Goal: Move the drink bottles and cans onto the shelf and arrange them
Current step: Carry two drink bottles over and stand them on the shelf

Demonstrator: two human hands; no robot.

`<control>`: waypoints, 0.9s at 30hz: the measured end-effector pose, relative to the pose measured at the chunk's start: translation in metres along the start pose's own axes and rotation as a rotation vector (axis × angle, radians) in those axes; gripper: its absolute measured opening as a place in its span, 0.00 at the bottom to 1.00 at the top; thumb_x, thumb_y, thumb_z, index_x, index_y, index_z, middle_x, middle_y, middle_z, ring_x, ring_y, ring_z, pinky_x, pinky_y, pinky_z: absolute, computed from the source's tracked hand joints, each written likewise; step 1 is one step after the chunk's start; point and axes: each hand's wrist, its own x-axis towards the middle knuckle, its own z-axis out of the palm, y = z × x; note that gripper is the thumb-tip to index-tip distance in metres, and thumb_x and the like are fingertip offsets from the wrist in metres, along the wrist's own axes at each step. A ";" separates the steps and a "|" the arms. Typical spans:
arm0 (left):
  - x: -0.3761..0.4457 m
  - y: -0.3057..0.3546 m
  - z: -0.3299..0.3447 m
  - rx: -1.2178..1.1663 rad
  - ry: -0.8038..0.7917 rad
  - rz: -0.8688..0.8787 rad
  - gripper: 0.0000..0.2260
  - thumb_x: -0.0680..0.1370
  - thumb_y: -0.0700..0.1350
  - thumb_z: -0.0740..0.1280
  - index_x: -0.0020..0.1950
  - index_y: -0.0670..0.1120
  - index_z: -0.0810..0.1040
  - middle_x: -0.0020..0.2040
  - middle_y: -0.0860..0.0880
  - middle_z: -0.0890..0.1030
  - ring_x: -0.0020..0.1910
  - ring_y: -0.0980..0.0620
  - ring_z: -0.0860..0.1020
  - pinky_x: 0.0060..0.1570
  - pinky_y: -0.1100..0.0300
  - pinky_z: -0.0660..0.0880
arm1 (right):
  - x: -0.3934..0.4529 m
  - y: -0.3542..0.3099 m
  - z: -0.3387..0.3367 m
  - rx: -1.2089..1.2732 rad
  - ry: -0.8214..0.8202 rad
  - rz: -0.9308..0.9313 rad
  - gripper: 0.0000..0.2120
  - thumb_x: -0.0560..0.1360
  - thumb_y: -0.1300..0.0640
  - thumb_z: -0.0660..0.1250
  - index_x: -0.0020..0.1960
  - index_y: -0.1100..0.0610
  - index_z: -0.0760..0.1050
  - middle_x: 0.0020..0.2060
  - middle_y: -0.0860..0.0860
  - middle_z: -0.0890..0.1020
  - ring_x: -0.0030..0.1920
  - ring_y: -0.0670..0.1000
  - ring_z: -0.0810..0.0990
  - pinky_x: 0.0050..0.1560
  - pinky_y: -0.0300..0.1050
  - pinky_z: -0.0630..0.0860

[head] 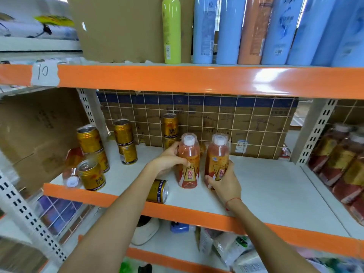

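Observation:
Two orange drink bottles with white caps stand upright side by side on the white shelf [266, 186]. My left hand [167, 160] grips the left bottle [189, 154] from its left side. My right hand [222, 182] grips the lower part of the right bottle [217, 154]. Several gold cans are on the shelf: a stacked pair [125, 141] toward the back, another can [170, 126] at the back behind my left hand, a group [90, 154] at the left front. One gold can [158, 191] lies on its side under my left forearm. A third bottle [71, 168] lies down at the far left.
A wire grid [236, 119] with cardboard boxes behind it backs the shelf. A shrink-wrapped pack of bottles [342, 164] fills the neighbouring bay on the right. A cardboard box [35, 131] stands at the left. Tall blue, orange and green bottles [226, 30] line the shelf above.

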 end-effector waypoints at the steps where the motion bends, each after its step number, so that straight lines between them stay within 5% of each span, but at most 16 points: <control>1: 0.001 0.001 0.001 -0.004 -0.025 -0.003 0.33 0.69 0.31 0.72 0.66 0.55 0.63 0.65 0.48 0.73 0.66 0.46 0.71 0.68 0.45 0.67 | -0.001 0.000 0.001 0.002 0.006 0.006 0.37 0.67 0.45 0.73 0.67 0.49 0.56 0.56 0.50 0.78 0.53 0.54 0.78 0.54 0.53 0.77; 9: -0.002 -0.032 0.048 -0.074 0.250 0.029 0.46 0.70 0.37 0.73 0.76 0.58 0.47 0.65 0.49 0.70 0.62 0.47 0.72 0.61 0.50 0.72 | -0.007 -0.001 0.006 0.005 0.067 0.019 0.35 0.68 0.44 0.72 0.67 0.50 0.58 0.55 0.50 0.78 0.53 0.53 0.79 0.51 0.48 0.77; 15: -0.014 -0.045 0.090 0.172 0.721 0.108 0.43 0.71 0.48 0.75 0.77 0.51 0.51 0.68 0.45 0.72 0.63 0.43 0.74 0.57 0.50 0.74 | -0.007 -0.001 0.005 -0.012 0.078 0.023 0.34 0.68 0.45 0.73 0.67 0.52 0.60 0.53 0.51 0.79 0.50 0.53 0.80 0.47 0.42 0.74; 27: -0.012 -0.038 0.081 0.283 0.703 0.103 0.40 0.70 0.51 0.75 0.74 0.52 0.55 0.63 0.44 0.75 0.59 0.41 0.76 0.55 0.47 0.74 | -0.005 -0.014 -0.008 0.007 0.074 0.087 0.33 0.67 0.48 0.74 0.64 0.52 0.60 0.49 0.51 0.79 0.50 0.55 0.80 0.47 0.45 0.74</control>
